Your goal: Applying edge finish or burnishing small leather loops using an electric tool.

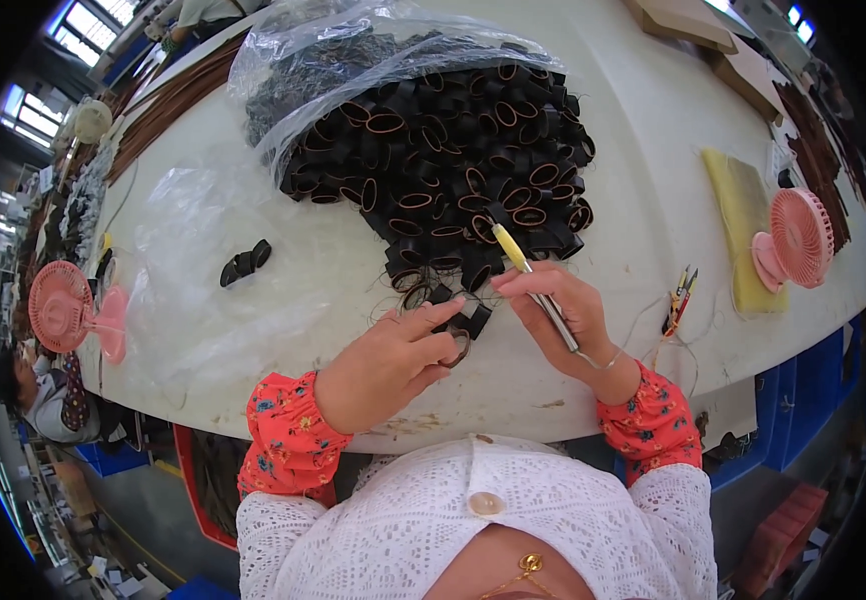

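Observation:
My right hand (565,312) grips a slim pen-shaped tool (550,305) with a silver body, a yellow section and a cord trailing from its lower end. Its far end points up toward a heap of black loops (423,170) with brown-lined edges, which look like leather strap keepers. Close by on the left, my left hand (383,362) is bent around a black loop (462,350), its index finger stretched over other loops (471,318). Fine dark threads stick out around these near loops. The two hands are a small gap apart.
A clear plastic bag (303,70) partly covers the heap. Several loose loops (246,263) lie on plastic sheeting at left. Pink fans (61,305) stand at both sides. Thread snippers (681,300) and a yellow pad (738,230) lie at right. Another person (43,395) sits far left.

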`<action>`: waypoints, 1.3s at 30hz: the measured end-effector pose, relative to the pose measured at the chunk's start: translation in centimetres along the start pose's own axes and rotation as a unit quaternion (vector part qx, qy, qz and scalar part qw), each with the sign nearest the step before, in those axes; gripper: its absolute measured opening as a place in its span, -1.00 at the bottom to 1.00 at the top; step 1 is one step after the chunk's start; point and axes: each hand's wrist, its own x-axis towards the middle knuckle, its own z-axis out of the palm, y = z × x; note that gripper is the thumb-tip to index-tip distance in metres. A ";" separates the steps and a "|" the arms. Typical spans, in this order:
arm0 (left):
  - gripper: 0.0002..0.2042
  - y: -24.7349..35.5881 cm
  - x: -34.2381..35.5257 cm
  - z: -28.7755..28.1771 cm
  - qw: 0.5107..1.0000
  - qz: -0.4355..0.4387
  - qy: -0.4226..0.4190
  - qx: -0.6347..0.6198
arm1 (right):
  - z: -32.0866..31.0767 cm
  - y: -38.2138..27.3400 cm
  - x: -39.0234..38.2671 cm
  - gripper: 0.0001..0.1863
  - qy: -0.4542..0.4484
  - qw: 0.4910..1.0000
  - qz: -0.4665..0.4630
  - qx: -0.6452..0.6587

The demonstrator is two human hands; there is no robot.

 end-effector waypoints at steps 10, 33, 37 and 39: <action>-0.94 -2.7 1.5 -1.0 0.913 -0.042 0.125 -0.387 | 0.1 0.0 0.3 -0.77 0.012 1.000 -0.025 0.001; -0.78 -6.0 -1.5 -1.9 0.946 -0.052 0.275 0.161 | -0.6 0.0 0.3 -0.86 0.012 1.000 -0.014 0.016; -0.73 -1.9 2.3 3.3 0.980 0.041 0.160 0.112 | -0.7 0.5 0.0 -0.87 0.016 1.000 -0.002 0.016; -0.74 -1.6 3.2 4.8 0.980 0.053 0.148 0.125 | -0.6 0.8 -0.1 -0.87 0.020 1.000 0.006 0.017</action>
